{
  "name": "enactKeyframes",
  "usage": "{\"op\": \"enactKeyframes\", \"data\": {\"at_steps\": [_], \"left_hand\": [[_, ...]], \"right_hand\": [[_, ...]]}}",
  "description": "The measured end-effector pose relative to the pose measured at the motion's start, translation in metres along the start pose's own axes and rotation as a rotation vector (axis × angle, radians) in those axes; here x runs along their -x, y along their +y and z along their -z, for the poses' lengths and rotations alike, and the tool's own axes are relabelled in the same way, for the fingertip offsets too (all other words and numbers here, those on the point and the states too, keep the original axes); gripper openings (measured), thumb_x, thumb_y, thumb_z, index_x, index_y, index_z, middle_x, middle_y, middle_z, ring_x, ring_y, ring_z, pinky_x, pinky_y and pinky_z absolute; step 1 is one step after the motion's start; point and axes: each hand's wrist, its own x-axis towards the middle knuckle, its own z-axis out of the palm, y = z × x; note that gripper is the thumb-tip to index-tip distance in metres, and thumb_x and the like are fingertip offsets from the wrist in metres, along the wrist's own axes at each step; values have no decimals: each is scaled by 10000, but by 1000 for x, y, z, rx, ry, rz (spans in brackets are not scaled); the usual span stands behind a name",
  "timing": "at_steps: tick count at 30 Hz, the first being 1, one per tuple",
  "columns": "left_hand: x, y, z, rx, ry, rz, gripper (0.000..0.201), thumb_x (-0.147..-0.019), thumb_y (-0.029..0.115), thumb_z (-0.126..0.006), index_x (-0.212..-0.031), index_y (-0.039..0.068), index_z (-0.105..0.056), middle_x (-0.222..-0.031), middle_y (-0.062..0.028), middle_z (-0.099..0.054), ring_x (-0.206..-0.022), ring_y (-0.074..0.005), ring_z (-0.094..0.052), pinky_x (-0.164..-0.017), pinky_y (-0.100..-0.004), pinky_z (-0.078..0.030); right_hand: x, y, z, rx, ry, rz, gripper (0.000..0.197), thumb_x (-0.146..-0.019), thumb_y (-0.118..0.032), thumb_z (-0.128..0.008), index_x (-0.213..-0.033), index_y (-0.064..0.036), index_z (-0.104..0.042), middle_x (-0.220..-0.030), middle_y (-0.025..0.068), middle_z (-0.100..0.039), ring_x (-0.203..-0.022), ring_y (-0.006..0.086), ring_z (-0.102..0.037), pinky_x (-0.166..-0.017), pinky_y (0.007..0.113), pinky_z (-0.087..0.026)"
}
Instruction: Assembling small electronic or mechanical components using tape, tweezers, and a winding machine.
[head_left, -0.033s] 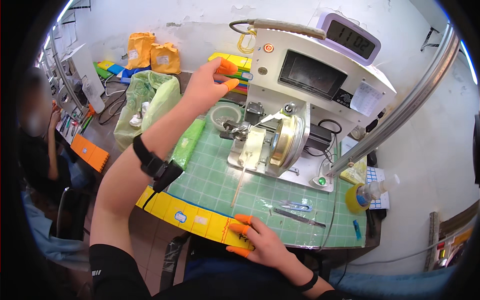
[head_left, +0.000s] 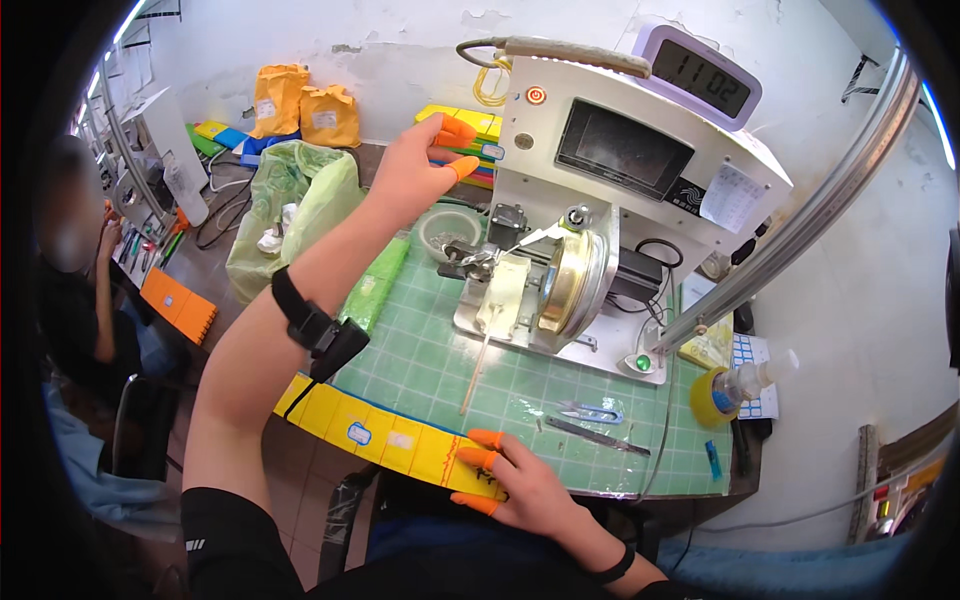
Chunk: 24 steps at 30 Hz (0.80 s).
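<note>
Two hands are at work, both with orange rubber caps on the fingertips. Much stays hard to read: the far part of the stack of flat yellow and coloured packs (head_left: 478,140) is hidden behind the left hand (head_left: 418,172), so I cannot tell whether its fingers touch a pack or only hover at it. That hand is stretched far out, fingers loosely spread and open, closed on nothing visible. A black wrist strap (head_left: 312,325) with a cord sits on its forearm.

The right hand (head_left: 520,485) lies flat and open at the near edge, fingertips pressing the long yellow card strip (head_left: 380,435) onto the green gridded cutting mat (head_left: 430,350). The strip runs leftward from that hand, well apart from the left hand.

Between the hands stands the white bench machine with a brass disc (head_left: 570,280). Just left of it a small grey round dish (head_left: 448,230) holds contents too small to make out. Farther left, a pale green plastic bag (head_left: 290,215) holds crumpled white scraps.
</note>
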Motion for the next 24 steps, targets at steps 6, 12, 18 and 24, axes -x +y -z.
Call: {"op": "enactKeyframes", "data": {"at_steps": [6, 12, 18, 24], "left_hand": [[-9, -11, -17, 177, 35, 103, 411, -878, 83, -814, -1243, 21, -635, -1086, -118, -752, -922, -150, -712, -840, -293, -563], [-15, -10, -22, 287, 47, 139, 390, -868, 67, -828, -1209, 14, -647, -1055, -118, -747, -900, -114, -692, -822, -262, -554], [6, 2, -8, 207, 20, 46, 315, -882, 47, -811, -1155, 4, -661, -1009, -89, -733, -912, -107, -693, -823, -255, -556], [69, 64, 95, 103, -110, -98, 249, -962, 42, -664, -1207, 3, -689, -1150, -96, -736, -1104, -178, -693, -1026, -301, -515]], "right_hand": [[-2, 10, 3, -5, 1, 27, 588, -830, -288, -889, -1307, -54, -637, -1345, 199, -598, -1122, 370, -664, -936, 395, -575], [0, 8, 4, 4, 7, 10, 590, -828, -285, -889, -1308, -52, -636, -1343, 199, -598, -1121, 375, -665, -930, 400, -578], [3, 0, -1, -14, -11, 0, 554, -872, -306, -840, -1296, -33, -609, -1333, 200, -583, -1148, 399, -631, -976, 427, -547], [3, 3, 0, -9, 47, 40, 610, -816, -268, -893, -1295, -15, -613, -1334, 238, -596, -1178, 437, -626, -1001, 454, -539]]}}
